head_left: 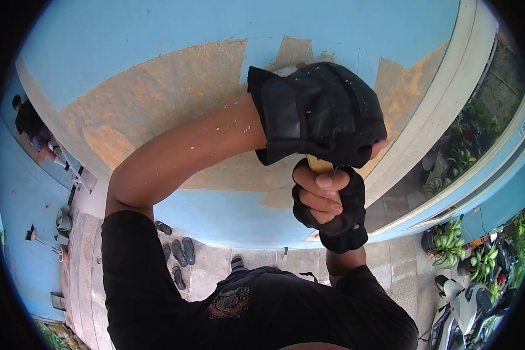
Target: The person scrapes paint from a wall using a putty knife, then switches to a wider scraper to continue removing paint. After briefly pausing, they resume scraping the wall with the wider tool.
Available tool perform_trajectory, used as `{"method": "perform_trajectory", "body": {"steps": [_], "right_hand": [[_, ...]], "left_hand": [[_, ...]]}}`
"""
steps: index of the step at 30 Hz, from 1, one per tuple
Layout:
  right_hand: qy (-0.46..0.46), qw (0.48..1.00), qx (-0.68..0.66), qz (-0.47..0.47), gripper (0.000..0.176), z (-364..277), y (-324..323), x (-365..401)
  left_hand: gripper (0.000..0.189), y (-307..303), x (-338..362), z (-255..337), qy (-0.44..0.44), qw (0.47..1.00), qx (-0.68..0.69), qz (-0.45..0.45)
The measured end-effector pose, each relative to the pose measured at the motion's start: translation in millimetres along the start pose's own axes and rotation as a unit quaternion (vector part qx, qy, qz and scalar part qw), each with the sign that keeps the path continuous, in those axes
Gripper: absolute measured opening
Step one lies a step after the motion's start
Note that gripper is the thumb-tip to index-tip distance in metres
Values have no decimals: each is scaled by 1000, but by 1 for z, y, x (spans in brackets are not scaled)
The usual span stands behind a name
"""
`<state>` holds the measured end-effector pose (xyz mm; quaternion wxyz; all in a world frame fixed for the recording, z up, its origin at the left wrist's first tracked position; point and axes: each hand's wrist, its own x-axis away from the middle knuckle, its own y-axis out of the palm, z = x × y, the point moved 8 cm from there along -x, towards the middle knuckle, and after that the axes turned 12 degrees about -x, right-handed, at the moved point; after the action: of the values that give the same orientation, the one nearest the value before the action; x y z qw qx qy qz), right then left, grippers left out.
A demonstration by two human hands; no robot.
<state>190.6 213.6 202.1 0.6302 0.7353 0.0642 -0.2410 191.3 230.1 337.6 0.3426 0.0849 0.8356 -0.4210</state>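
Both of my hands wear black fingerless gloves and are raised in front of a blue wall [122,44] with bare brown patches [198,76]. My left hand [326,114] is uppermost, bent over against the wall at the edge of a scraped patch; its fingers are mostly hidden behind the glove. Just below it, my right hand [326,195] has its fingers wrapped round a yellowish wooden handle [319,165]. The tool's far end is hidden behind the upper glove. Pale flakes dot the glove and the forearm.
A person [30,122] is beside a ladder [79,172] at the far left. Sandals [184,251] lie on the paved floor [210,274] below. A window frame [443,111] borders the wall at right. Potted plants [447,245] and a motorbike [464,306] stand at lower right.
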Motion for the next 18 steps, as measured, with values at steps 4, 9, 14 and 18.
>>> {"method": "perform_trajectory", "body": {"steps": [4,9,14,18], "right_hand": [[-4,999,-37,20,21,2,-1,3],[3,999,-14,35,13,-3,3,-4],[8,998,-7,66,28,2,6,1],[36,998,-14,40,28,-3,3,-3]], "left_hand": [[20,-7,4,7,24,997,-36,67],[16,10,8,-7,15,1000,-5,-12],[15,10,5,-5,3,999,-20,-47],[17,16,7,-5,4,999,-11,-33]]}}
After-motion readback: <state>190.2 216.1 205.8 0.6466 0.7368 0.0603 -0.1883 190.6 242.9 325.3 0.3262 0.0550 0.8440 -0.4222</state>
